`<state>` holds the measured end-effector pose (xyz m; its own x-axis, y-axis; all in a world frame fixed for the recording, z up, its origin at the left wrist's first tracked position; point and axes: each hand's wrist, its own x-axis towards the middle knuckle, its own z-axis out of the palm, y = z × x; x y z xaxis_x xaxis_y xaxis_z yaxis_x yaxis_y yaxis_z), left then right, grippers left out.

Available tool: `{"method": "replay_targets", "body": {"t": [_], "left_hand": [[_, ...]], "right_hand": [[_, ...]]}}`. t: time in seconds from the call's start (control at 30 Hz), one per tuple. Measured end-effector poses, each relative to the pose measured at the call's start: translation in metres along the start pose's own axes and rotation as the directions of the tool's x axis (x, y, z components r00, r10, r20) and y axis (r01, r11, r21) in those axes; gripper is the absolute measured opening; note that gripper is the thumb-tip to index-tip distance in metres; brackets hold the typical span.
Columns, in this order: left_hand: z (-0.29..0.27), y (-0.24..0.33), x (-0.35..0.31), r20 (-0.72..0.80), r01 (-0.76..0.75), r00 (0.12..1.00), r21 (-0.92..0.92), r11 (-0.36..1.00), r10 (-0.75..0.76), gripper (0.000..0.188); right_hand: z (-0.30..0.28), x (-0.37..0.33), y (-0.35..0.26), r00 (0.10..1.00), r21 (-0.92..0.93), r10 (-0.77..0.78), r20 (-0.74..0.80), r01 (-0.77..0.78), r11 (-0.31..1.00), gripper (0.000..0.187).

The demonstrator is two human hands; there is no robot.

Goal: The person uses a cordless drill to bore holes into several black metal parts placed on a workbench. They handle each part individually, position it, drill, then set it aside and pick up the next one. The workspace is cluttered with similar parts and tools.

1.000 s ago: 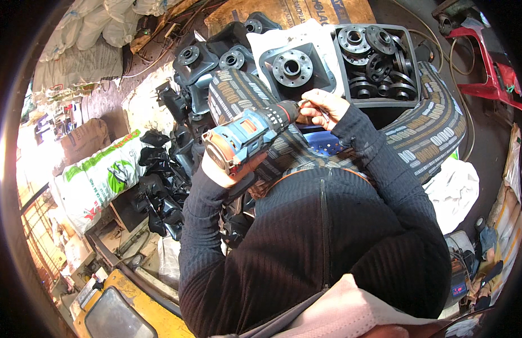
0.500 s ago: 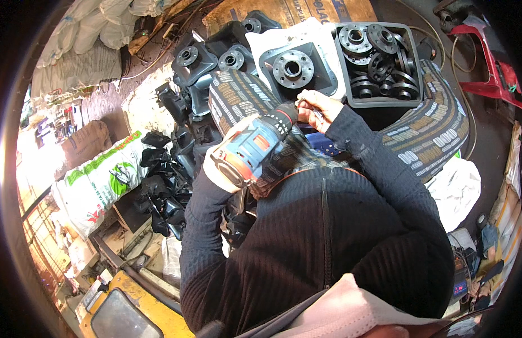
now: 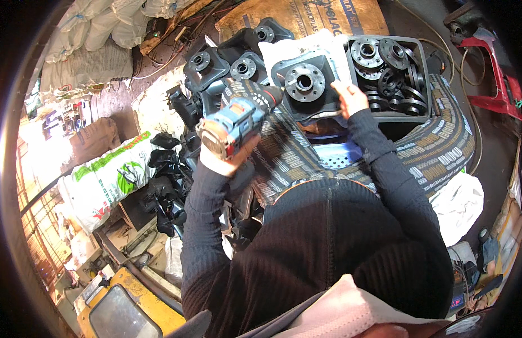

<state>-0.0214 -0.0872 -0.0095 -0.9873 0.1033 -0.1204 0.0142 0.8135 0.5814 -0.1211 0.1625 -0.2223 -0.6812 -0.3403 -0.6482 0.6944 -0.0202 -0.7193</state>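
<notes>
My left hand (image 3: 230, 160) is wrapped round the grip of a blue cordless drill (image 3: 234, 125). The drill's black chuck points up and right, its tip close to the left side of a round metal flange (image 3: 304, 82) with a ring of holes. That flange sits in a black square plastic housing (image 3: 283, 63) lying on white cloth in front of me. At the housing's right edge is my right hand (image 3: 351, 100), fingers bent and closed. What those fingers hold, if anything, is too small to make out.
A grey bin (image 3: 427, 67) of black flanges stands to the right. More black housings (image 3: 207, 67) with flanges lie at the left. A patterned cushion (image 3: 436, 135) curves around me, with a blue perforated basket (image 3: 340, 155) inside. A red plastic chair (image 3: 489, 79) is at the far right.
My hands have moved apart. The right hand has left the drill's chuck for the housing's right edge, while the drill has shifted slightly left and its tip now sits by the flange.
</notes>
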Motion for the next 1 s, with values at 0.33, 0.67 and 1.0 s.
{"method": "replay_targets", "body": {"t": [0.33,0.67,1.0], "left_hand": [[0.008,-0.028,0.036,0.069,0.245,0.968,-0.085,0.966,-0.239,0.055],[0.004,-0.051,0.033,0.143,0.170,0.975,0.006,0.985,-0.169,0.054],[-0.006,-0.008,0.076,0.256,0.122,0.957,0.055,0.991,-0.133,0.057]], "right_hand": [[0.015,0.036,-0.003,0.970,-0.294,-0.241,0.007,0.232,0.927,0.036],[0.035,0.013,-0.032,0.922,-0.301,-0.385,0.044,0.380,0.875,0.033],[0.031,0.021,-0.036,0.933,-0.341,-0.359,0.015,0.342,0.876,0.034]]}}
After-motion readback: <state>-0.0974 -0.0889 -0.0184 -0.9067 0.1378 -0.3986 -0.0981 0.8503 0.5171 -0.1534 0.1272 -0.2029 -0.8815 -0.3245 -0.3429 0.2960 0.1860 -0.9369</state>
